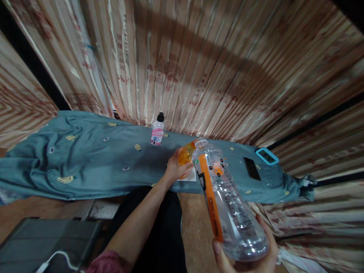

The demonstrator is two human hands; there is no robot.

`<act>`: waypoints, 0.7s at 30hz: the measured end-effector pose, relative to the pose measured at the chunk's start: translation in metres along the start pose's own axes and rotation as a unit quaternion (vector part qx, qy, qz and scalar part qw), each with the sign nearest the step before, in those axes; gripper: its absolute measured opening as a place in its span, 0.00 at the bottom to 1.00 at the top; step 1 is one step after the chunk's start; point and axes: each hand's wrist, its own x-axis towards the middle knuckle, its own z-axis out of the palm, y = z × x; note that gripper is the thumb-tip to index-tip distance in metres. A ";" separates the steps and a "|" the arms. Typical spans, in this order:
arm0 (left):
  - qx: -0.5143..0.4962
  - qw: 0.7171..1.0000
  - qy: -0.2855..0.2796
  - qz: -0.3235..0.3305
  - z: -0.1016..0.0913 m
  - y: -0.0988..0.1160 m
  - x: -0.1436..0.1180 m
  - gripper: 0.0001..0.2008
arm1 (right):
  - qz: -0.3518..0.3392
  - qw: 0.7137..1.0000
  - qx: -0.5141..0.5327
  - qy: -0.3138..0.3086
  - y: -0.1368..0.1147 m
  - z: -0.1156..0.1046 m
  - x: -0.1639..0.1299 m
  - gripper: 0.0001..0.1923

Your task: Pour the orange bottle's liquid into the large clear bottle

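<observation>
My right hand [247, 250] is wrapped round the base of a large clear plastic bottle [236, 212] with an orange and grey label. The bottle is uncapped and tilted, its mouth up and leftward, and looks empty or filled with clear liquid; I cannot tell which. In my left hand [176, 167] is a smaller bottle with orange contents [187, 153], its top close to the clear bottle's mouth. Whether the two mouths touch is unclear. Partly behind the left hand, a white paper [190, 176] lies on the cloth.
A blue-green patterned cloth [93, 159] covers the narrow table. On it stand a small black-capped bottle [157, 131], a dark phone [252, 169] and a blue-framed digital clock [267, 156]. Pleated curtains [170, 68] hang behind. At lower left is a grey box [51, 239] with a white cable [58, 254].
</observation>
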 end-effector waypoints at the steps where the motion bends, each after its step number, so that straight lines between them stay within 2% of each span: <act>1: -0.001 1.000 0.000 0.000 0.000 0.000 0.000 0.26 | 0.004 1.000 0.007 0.001 0.001 0.000 -0.001 0.54; 16: -0.010 1.000 -0.008 -0.002 0.000 0.001 0.000 0.25 | 0.005 1.000 -0.004 -0.008 0.008 -0.002 -0.009 0.57; 21: 0.000 1.000 -0.010 -0.001 0.000 -0.003 0.000 0.26 | 0.050 0.999 -0.008 -0.005 0.001 0.000 -0.009 0.57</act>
